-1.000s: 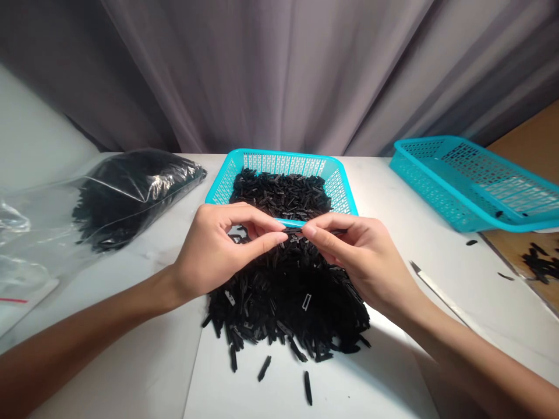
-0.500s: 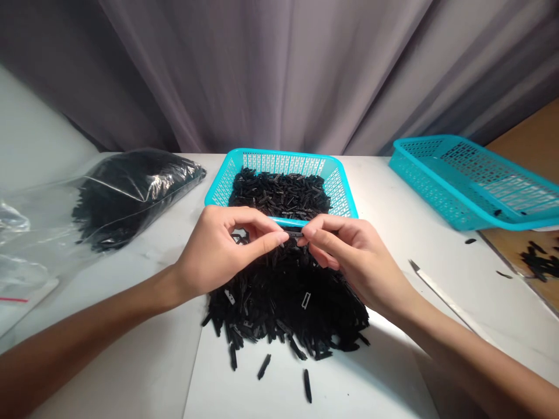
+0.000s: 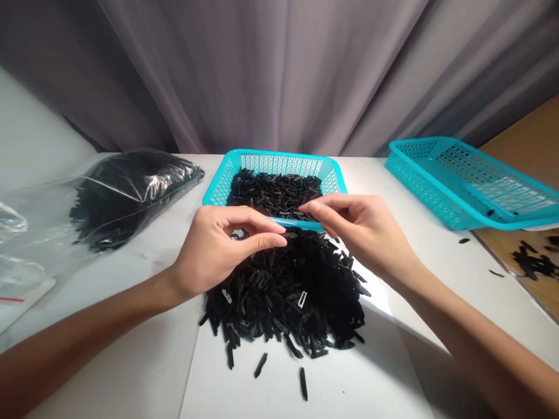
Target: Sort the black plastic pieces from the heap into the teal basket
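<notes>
My left hand (image 3: 213, 247) hovers over a heap of small black plastic pieces (image 3: 279, 308), thumb and forefinger pinched together. The end of a slim black plastic piece (image 3: 292, 235) shows at those fingertips. Higher and to the right, my right hand (image 3: 364, 230) has its thumb and forefinger closed in a pinch near the front rim of a blue plastic basket (image 3: 220, 180). Whatever is between the right fingertips, if anything, is too small to make out. Many similar black pieces (image 3: 275, 192) fill the basket's bottom.
At left lies a clear plastic bag (image 3: 135, 180) full of black pieces. A second blue basket (image 3: 432, 192) stands at right, with a few dark bits inside. More black pieces (image 3: 537, 259) lie on the brown surface at far right. Loose pieces (image 3: 303, 384) lie on the white sheet in front.
My right hand has parted from the left, moving up and slightly right. The left hand stays nearly in place. Tweezers seen beside the right forearm are now out of sight.
</notes>
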`<state>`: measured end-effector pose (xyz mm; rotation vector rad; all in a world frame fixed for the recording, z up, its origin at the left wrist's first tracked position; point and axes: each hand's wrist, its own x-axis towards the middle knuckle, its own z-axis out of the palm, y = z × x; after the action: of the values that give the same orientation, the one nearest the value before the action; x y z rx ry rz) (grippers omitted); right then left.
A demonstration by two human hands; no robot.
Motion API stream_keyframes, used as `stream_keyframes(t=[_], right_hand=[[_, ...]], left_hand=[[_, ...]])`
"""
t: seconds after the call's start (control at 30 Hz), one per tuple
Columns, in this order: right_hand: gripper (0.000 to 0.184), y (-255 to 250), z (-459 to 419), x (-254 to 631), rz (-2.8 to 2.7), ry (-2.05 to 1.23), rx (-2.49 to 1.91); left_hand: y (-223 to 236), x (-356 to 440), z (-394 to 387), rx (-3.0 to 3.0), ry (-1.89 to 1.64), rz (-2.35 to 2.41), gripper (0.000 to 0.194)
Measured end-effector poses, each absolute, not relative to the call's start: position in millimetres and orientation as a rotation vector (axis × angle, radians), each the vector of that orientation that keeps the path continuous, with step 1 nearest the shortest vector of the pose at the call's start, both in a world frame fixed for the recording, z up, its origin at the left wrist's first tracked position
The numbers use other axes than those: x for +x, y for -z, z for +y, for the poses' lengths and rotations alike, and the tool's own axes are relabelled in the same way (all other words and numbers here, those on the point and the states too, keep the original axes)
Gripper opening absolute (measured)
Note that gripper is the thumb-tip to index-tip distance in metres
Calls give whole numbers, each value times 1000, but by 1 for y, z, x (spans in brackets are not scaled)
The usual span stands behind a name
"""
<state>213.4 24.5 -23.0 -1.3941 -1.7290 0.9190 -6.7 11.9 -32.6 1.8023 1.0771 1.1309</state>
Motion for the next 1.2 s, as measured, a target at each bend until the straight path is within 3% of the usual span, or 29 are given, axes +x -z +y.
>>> stream_keyframes(t=[0.2,0.47,0.83,1.2], right_hand=[[29,21,4,206,-1658,-1433,-1197],[17,21,4,208,-1576,-1453,-1190],[30,24,2,208,-1517,-1525,-1152],[24,28,4,205,-1241,-1750,-1078]], left_hand=[[35,-7,11,1856,-1152,1056,6],[31,-11,11,2226,-1265,981,9],[30,-10,12,2228,-1255,1018,6],[35,-15,25,2216,-1235,1232,7]])
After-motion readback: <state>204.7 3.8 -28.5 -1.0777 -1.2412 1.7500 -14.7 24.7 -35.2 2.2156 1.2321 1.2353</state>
